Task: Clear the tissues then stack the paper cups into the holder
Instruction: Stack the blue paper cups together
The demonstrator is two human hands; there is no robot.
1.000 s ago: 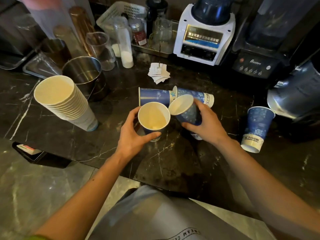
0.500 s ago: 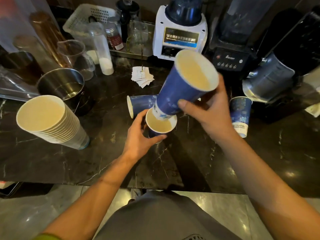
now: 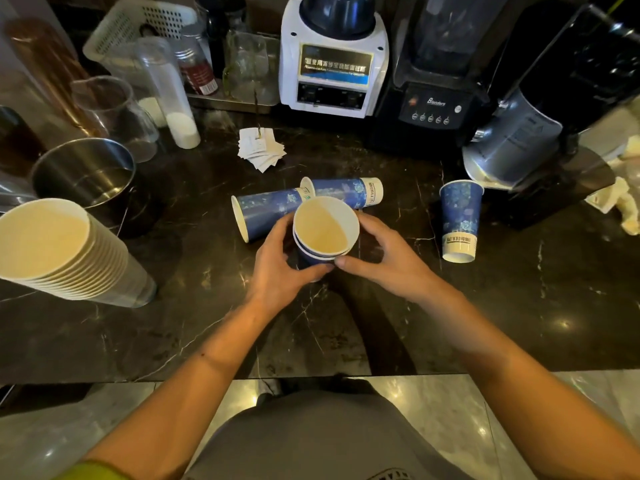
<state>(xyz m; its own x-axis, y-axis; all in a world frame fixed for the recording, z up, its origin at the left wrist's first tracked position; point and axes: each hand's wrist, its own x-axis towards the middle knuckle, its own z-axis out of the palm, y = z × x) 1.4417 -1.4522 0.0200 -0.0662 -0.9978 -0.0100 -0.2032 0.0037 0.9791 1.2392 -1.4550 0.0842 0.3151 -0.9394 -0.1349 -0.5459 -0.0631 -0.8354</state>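
Two blue paper cups are nested upright point(image 3: 325, 230) at the middle of the dark marble counter. My left hand point(image 3: 280, 268) wraps their left side and my right hand point(image 3: 384, 258) holds their right side. Just behind them two more blue cups lie on their sides, one to the left point(image 3: 265, 211) and one to the right point(image 3: 349, 190). A further blue cup point(image 3: 460, 225) stands upside down to the right. A tall stack of cups point(image 3: 65, 251) in a clear holder leans at the left. Crumpled tissues point(image 3: 620, 206) lie at the far right edge.
A steel pot point(image 3: 86, 174) sits behind the cup stack. Small white paper slips point(image 3: 261, 148) lie behind the cups. A white blender base point(image 3: 332, 74), a black blender point(image 3: 436, 98) and a tipped blender jar point(image 3: 516, 143) line the back. Glass jars and a basket fill the back left.
My right hand has lowered the raised blue cup down into the cup held by my left hand, so the two now sit nested. Both hands now close around the pair.
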